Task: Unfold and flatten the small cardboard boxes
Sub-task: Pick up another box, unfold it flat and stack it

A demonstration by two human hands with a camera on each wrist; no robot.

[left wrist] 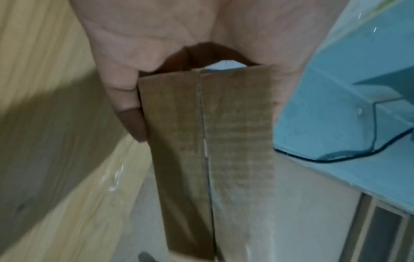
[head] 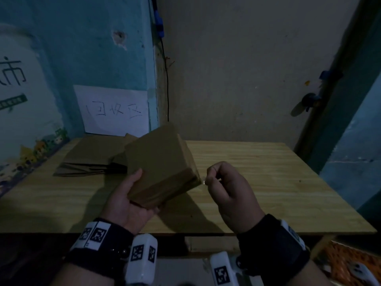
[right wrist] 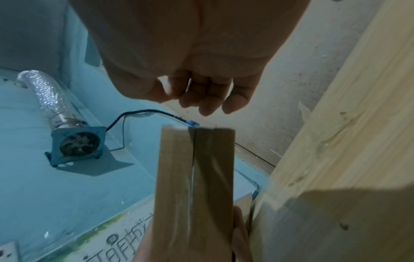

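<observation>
**Brown box held up over the wooden bench**

Brown and still folded up, the small cardboard box (head: 158, 162) is in the air above the middle of the front part of the bench, tilted so that one corner points to the right. It is a flat, square-cornered block with dull, papery sides. A straight seam where two flaps meet runs down its narrow side, and a shiny strip of clear tape (right wrist: 193, 170) lies over that seam.

The left hand (head: 129, 201) grips the box from below, with the thumb up one wide face and the fingers (left wrist: 125, 99) wrapped around the other side.

The right hand (head: 228, 190) is just beside the box's right corner. Its fingers (right wrist: 208, 99) are curled in, and the thumb and first finger are pressed together near the corner. I cannot tell if they are pinching a bit of tape or nothing at all.

The pale wooden bench (head: 268, 182) has a smooth top with long streaky grain lines. At its back left corner lies a low pile of flattened brown cardboard sheets (head: 92, 155). Behind the pile, a white sheet of paper with black handwriting (head: 113, 111) is on the blue wall.
</observation>
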